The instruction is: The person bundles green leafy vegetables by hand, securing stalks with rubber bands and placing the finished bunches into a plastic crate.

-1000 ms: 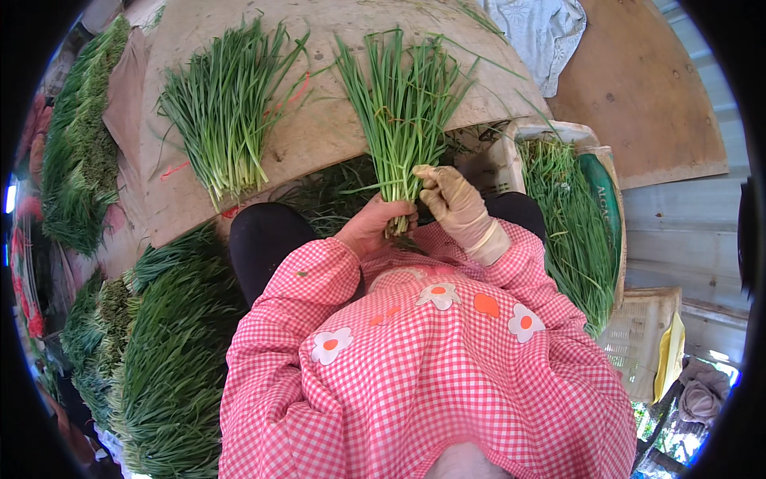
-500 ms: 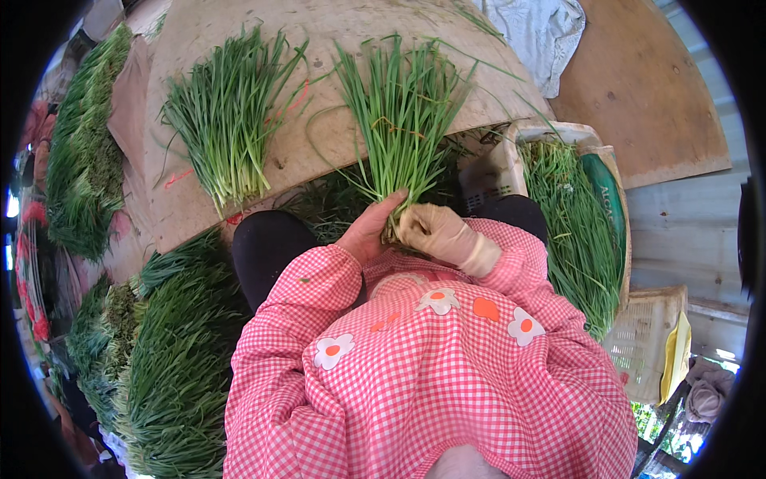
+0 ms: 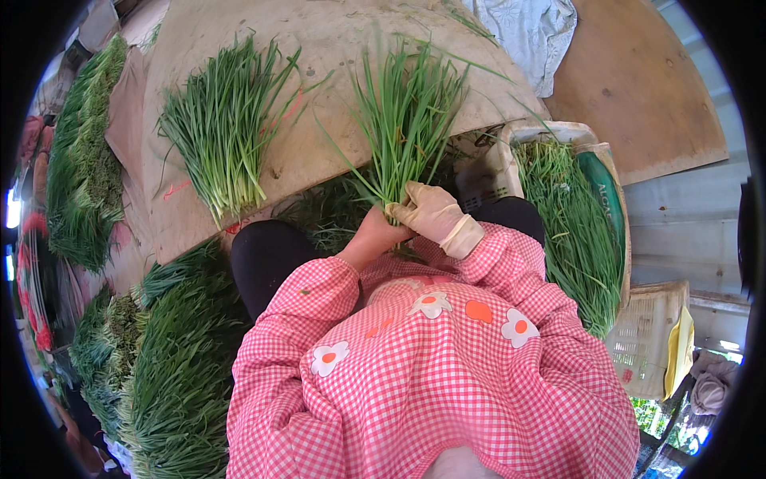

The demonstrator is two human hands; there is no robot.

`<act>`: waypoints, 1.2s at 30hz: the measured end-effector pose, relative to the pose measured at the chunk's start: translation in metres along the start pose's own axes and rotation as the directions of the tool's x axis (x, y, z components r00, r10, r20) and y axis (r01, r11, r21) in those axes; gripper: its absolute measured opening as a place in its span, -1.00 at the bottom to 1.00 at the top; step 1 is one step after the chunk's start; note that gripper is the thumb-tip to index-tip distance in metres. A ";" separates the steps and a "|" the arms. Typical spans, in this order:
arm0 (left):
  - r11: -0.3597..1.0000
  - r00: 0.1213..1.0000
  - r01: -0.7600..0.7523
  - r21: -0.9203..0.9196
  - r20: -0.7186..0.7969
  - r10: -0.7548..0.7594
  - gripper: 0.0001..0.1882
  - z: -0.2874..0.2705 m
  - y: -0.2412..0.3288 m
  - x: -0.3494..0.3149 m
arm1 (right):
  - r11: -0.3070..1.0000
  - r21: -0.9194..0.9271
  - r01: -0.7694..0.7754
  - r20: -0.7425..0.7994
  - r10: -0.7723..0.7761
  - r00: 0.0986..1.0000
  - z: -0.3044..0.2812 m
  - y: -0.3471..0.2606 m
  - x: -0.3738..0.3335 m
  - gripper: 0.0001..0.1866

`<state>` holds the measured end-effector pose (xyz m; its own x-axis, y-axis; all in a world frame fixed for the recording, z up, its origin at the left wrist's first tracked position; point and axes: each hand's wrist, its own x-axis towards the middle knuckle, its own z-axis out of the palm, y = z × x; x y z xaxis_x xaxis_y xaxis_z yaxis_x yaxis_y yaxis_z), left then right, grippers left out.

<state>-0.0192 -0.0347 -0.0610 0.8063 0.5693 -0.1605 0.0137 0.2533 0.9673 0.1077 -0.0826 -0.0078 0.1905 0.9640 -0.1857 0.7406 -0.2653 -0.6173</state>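
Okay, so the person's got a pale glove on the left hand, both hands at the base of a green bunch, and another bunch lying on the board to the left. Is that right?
Not quite: the head view shows the pale glove on the right hand. The rest holds: both hands are at the base of a green bunch, with another bunch on the board to the left.

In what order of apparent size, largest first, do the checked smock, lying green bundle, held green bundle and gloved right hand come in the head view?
1. Checked smock
2. Lying green bundle and held green bundle: too alike to rank
3. Gloved right hand
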 end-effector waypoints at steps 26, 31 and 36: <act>0.991 0.990 0.128 -0.045 -0.052 -0.130 -0.86 -0.005 0.031 -0.008 | 0.953 0.029 0.301 -0.464 -0.254 0.849 -0.073 -0.027 0.002 -0.40; 0.996 0.996 0.090 0.002 -0.010 -0.090 -0.84 -0.007 0.027 -0.008 | 0.862 0.468 0.194 -0.239 -0.088 0.967 -0.071 -0.013 0.019 -0.52; 0.973 0.988 0.155 -0.171 0.013 -0.155 -0.83 -0.013 0.020 -0.008 | 0.111 0.944 0.310 -0.303 -0.076 0.950 -0.134 -0.007 -0.003 -0.74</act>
<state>-0.0328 -0.0244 -0.0427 0.8021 0.5129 -0.3058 0.0369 0.4685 0.8827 0.1882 -0.0814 0.0999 0.3198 0.9420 0.1018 -0.4670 0.2502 -0.8481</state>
